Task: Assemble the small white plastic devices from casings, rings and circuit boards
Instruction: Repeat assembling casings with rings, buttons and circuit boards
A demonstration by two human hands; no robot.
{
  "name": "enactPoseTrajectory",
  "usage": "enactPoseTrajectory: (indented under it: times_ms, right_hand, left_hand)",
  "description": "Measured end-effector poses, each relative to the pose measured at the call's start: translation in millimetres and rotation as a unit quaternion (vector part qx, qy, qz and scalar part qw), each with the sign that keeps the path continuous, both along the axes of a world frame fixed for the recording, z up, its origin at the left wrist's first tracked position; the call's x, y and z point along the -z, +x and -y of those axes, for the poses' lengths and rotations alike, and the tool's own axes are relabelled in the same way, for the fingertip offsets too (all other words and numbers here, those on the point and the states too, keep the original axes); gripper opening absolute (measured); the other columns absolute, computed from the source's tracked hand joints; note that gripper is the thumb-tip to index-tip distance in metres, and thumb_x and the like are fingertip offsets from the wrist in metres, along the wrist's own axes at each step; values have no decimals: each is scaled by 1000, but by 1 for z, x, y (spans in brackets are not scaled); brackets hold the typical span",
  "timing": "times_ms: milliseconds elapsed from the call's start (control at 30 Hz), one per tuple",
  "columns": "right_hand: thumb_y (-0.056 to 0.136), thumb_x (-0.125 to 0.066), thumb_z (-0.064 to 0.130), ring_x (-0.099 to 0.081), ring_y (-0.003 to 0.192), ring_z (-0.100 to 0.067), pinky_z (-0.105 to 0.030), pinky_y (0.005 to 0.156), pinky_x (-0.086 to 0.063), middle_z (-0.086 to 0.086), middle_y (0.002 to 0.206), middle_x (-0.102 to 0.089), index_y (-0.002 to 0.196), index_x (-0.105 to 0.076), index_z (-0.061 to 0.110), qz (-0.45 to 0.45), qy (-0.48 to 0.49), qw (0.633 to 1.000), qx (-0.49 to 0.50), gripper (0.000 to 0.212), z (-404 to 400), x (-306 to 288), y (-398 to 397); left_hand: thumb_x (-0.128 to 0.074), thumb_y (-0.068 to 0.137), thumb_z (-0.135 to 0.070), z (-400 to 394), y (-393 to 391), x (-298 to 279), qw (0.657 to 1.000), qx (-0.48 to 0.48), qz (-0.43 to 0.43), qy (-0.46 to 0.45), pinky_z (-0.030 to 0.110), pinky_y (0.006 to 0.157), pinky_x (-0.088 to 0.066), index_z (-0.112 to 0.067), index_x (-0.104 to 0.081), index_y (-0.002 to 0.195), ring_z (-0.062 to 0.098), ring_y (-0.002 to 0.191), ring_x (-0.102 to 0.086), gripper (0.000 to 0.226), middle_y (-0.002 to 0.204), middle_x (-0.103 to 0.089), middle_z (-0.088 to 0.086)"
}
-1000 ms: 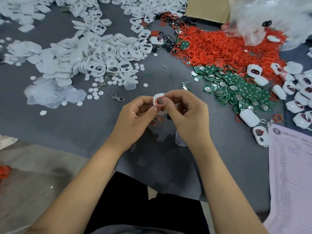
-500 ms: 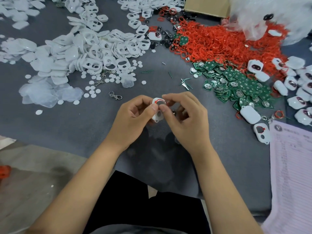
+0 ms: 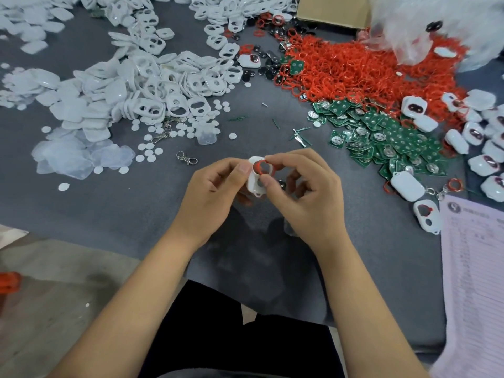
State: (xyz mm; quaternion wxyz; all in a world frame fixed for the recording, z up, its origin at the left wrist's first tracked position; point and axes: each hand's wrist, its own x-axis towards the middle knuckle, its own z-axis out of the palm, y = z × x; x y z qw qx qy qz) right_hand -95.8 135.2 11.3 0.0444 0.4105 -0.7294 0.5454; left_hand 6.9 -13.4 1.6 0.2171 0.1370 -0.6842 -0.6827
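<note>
Left hand (image 3: 215, 186): its grip pinches the white casing (image 3: 255, 181) from the left side, thumb on the front.
Right hand (image 3: 302, 192): its grip pinches the same casing from the right, thumb low on it and first finger at the red ring (image 3: 259, 166).
Casing: held up in the middle of the view, above the grey counter (image 3: 114, 208), with the red ring sitting in its top hole.
At 11 o'clock: a big heap of white casings (image 3: 152, 85) and small white round discs (image 3: 148, 151).
At 1 o'clock: a pile of red rings (image 3: 354, 69) (very many of them), with a brown box (image 3: 332, 9) and a clear plastic bag (image 3: 441, 23) behind.
At 2 o'clock: green circuit boards (image 3: 387, 137) in a heap.
At 3 o'clock: finished white devices (image 3: 480, 132).
At 4 o'clock: a pink paper sheet (image 3: 474, 268) with a round mark and rows of print, too small to read.
Near the hands, at 10 o'clock: a metal clip (image 3: 186, 158).
</note>
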Motion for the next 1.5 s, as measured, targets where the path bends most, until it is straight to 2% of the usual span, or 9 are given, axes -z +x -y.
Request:
enactPoseTrajectory:
  times_ms: [67, 167, 367, 533, 767, 1000, 1167, 1400, 1500]
  right_hand:
    - [89, -79, 11, -62, 81, -9, -19, 66, -45, 4, 102, -67, 110, -77, 16, -4, 8, 1000, -3, 22, 0, 1, 0]
    - [89, -77, 9, -61, 82, -14, -26, 66, -50, 1, 102, -65, 112, -77, 16, -11, 14, 1000, -2, 24, 0, 1, 1]
    - [88, -78, 11, -62, 84, -12, -23, 69, -49, 4, 103, -64, 112, -77, 18, -5, 25, 1000, 1, 24, 1, 4, -1]
    - [89, -80, 15, -63, 83, -13, -26, 65, -51, 5, 102, -65, 110, -77, 24, -10, 20, 1000, 5, 23, 2, 6, 0]
    - [90, -81, 18, -63, 83, -12, -18, 66, -46, 4, 97, -66, 110, -79, 21, -10, 22, 1000, 10, 20, 3, 6, 0]
    - [87, -85, 21, -62, 79, -8, -11, 68, -40, 7, 92, -66, 106, -81, 18, 17, 9, 1000, 5, 20, 2, 7, -1]
    - [89, -83, 30, -63, 77, -14, -16, 65, -42, 13, 89, -67, 106, -80, 25, 26, -2, 1000, -5, 18, 0, 8, -3]
    - [85, -85, 35, -61, 71, -9, -14, 65, -43, 14, 84, -69, 102, -76, 39, 65, -23, 998, -3, 20, -2, 3, 1]
    - [85, -86, 32, -60, 68, -5, -12, 64, -42, 12, 81, -70, 99, -77, 37, 90, -28, 996, 4, 18, -3, 3, 1]
  left_hand:
    - [-52, 109, -23, 0, 0, 1, 1000, -4, 4, -12, 24, 64, -57, -8, -74, 105, 12, 76, -70, 27, 87, -76, 0]
    - [-54, 109, -27, -1, 0, 3, 1000, 0, 3, -19, 28, 68, -60, -18, -73, 108, 12, 81, -72, 22, 92, -76, -3]
    - [-56, 108, -33, -1, 0, 4, 1000, 2, -1, -9, 35, 73, -64, -24, -73, 109, 15, 87, -74, 20, 96, -76, 0]
    - [-50, 108, -25, -1, -2, 2, 1000, 12, 11, 20, 28, 72, -61, -26, -74, 107, 15, 89, -72, 24, 98, -76, 3]
    - [-50, 108, -30, -1, -1, 3, 999, 12, 18, -23, 30, 68, -61, -24, -73, 113, 11, 85, -71, 24, 95, -76, -4]
    - [-50, 110, -33, -1, 2, 0, 999, 16, 23, -38, 33, 63, -60, -16, -76, 110, 20, 80, -74, 30, 93, -76, 4]
    - [-49, 110, -26, -1, 3, -3, 998, 55, 15, -40, 26, 59, -58, -9, -73, 122, 23, 82, -79, 32, 101, -79, 5]
    - [-50, 108, -26, 0, 4, -6, 996, 83, 5, -35, 25, 59, -58, -14, -73, 122, 22, 81, -79, 29, 105, -80, 4]
    - [-50, 109, -25, -1, 5, -6, 994, 99, 4, -42, 24, 60, -58, -22, -71, 125, 21, 84, -80, 27, 108, -79, 5]
